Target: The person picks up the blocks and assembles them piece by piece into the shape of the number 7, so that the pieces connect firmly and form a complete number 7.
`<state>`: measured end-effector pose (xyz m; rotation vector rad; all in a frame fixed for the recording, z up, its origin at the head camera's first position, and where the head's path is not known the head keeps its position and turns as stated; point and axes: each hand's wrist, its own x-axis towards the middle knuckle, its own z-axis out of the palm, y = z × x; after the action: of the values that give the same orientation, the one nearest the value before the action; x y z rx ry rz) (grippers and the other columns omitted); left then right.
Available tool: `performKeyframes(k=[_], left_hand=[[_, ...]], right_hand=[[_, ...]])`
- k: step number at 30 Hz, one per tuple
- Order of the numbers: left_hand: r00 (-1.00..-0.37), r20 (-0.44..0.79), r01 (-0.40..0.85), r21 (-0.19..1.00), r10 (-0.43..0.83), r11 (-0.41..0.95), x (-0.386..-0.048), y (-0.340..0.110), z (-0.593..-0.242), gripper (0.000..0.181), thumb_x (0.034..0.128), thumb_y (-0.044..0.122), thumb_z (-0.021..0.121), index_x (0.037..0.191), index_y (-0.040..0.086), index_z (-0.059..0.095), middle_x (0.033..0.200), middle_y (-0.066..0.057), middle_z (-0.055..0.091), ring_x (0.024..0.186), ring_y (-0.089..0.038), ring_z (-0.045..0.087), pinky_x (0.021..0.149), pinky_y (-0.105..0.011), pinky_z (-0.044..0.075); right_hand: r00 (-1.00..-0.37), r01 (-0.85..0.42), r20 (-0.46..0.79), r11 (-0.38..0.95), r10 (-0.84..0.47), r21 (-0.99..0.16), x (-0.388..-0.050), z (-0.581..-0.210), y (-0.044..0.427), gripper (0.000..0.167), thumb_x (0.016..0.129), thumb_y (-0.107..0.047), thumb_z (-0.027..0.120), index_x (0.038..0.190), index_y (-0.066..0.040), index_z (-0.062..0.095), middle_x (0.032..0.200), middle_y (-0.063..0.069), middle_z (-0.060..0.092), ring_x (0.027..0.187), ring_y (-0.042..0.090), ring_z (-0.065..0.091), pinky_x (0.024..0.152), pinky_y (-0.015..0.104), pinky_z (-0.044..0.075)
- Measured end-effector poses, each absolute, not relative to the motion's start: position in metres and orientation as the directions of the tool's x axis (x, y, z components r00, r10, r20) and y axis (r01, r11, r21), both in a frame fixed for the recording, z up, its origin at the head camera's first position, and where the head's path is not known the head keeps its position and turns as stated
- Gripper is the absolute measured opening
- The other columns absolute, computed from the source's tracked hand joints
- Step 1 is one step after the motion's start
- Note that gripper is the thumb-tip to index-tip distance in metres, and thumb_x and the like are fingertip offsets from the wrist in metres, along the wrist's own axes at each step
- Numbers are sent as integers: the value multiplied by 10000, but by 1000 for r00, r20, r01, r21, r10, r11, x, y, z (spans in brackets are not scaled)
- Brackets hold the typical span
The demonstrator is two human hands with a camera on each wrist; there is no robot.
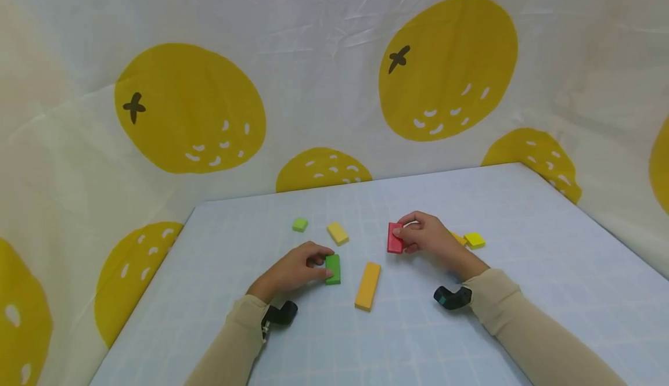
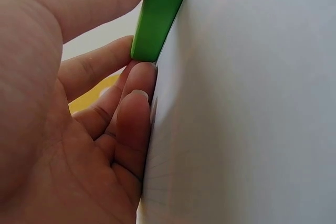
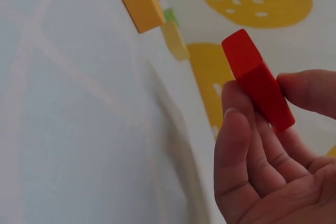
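Observation:
My left hand point(image 1: 295, 267) has its thumb and index finger against a green rectangular block point(image 1: 333, 269), which lies on the table. In the left wrist view the thumb meets one end of the green block point(image 2: 160, 17) and the index finger its other end, while the remaining fingers bend beside it. A red block point(image 1: 395, 238) is pinched between thumb and fingers of my right hand point(image 1: 425, 238). The right wrist view shows this red block point(image 3: 258, 82) raised off the tabletop. Between the hands lies a long orange block point(image 1: 368, 286).
Behind the hands lie a small light green block point(image 1: 300, 224) and a pale yellow block point(image 1: 337, 233). Beyond my right wrist are a bright yellow block point(image 1: 474, 240) and a partly hidden orange piece point(image 1: 459, 238). A fruit-patterned sheet point(image 1: 324, 96) hangs behind the pale checked table point(image 1: 418, 351).

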<state>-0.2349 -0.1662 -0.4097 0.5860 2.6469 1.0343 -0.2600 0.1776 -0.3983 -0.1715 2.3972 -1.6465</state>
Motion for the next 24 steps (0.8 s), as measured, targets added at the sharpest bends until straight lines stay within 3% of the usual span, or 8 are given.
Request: performKeyframes(k=[12, 24], left_hand=[[-885, -72, 287, 694, 460, 661, -235, -167, -409, 459, 886, 374, 772, 1303, 224, 650, 1122, 68, 589, 1024, -147, 535, 928, -371, 456], [-891, -85, 270, 690, 446, 672, -236, -165, -408, 445, 885, 346, 778, 1296, 228, 651, 1107, 59, 588, 1017, -152, 528, 922, -365, 450]], right_hand=[[-960, 41, -138, 367, -244, -929, -254, -400, 171, 484, 935, -402, 703, 1244, -68, 538, 1021, 88, 713, 913, 240, 671, 816, 315, 557], [-954, 47, -132, 298, -269, -953, -258, -401, 156, 395, 957, -283, 694, 1224, -31, 549, 1052, 125, 706, 908, 249, 686, 805, 325, 573]])
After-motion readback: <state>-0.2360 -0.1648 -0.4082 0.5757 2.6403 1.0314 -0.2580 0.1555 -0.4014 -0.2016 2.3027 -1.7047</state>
